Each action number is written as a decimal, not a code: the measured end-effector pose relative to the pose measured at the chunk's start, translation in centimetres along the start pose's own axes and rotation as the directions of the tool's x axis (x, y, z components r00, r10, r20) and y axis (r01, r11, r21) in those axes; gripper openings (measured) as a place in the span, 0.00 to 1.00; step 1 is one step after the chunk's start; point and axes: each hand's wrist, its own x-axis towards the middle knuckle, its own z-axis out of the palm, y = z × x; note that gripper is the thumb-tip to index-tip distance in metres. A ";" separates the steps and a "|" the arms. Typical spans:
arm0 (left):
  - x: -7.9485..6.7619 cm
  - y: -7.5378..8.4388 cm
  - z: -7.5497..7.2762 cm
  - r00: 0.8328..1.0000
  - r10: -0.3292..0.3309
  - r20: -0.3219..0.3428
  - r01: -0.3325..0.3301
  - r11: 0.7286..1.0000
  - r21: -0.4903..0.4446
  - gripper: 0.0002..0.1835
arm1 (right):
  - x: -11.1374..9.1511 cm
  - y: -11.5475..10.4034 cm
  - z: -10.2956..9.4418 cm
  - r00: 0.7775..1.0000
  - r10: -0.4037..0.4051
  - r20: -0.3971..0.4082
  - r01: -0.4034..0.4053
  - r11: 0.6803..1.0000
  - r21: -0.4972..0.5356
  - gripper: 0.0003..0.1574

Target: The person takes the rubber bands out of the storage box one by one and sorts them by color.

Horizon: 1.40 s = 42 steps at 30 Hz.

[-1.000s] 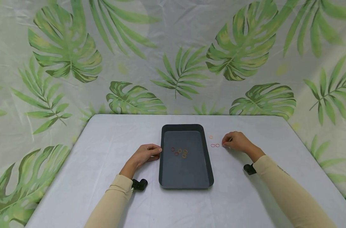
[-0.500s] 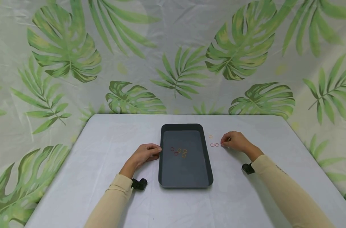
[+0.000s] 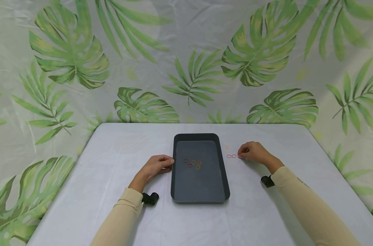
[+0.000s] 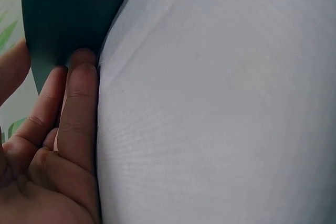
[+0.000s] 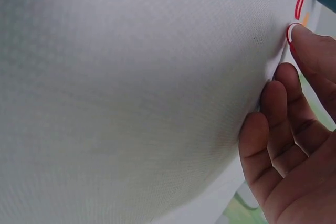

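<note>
My left hand (image 3: 155, 166) rests against the left side of a dark grey tray (image 3: 202, 186), its thumb tip at the rim. In the left wrist view the fingers (image 4: 79, 103) lie fairly straight along the tray's outer wall. Right of the tray, my right hand (image 3: 255, 152) pinches a red rubber band (image 5: 288, 34) at the thumb tip, down at the tablecloth. The band's far part is hidden by the thumb. Two more red rubber bands (image 3: 231, 156) lie in a row just left of these fingertips, and an orange rubber band (image 3: 227, 147) lies behind them.
Inside the tray are two red bands (image 3: 190, 165) and three yellow-orange bands (image 3: 198, 167), grouped around its middle. A white cloth (image 3: 125, 143) covers the table. A leaf-patterned curtain (image 3: 202, 112) hangs behind the table's back edge.
My right hand's fingertips have edged very slightly left, toward the two red bands. The left hand, the tray and the loose bands stay as they were.
</note>
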 end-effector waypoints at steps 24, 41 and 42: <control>0.0 0.1 0.0 1.000 -0.005 0.007 0.005 1.000 -0.008 0.16 | 0.3 -2.0 -1.6 0.999 -0.040 0.013 0.040 0.999 -0.007 0.13; -0.1 0.2 0.1 1.000 -0.007 -0.002 0.007 1.000 -0.017 0.15 | 1.0 -9.4 -2.5 0.972 -0.230 0.037 0.231 0.973 -0.012 0.14; -0.1 0.2 0.1 1.000 -0.006 0.000 0.006 1.000 -0.015 0.16 | 1.1 -9.7 -2.5 0.970 -0.238 0.037 0.239 0.971 -0.012 0.14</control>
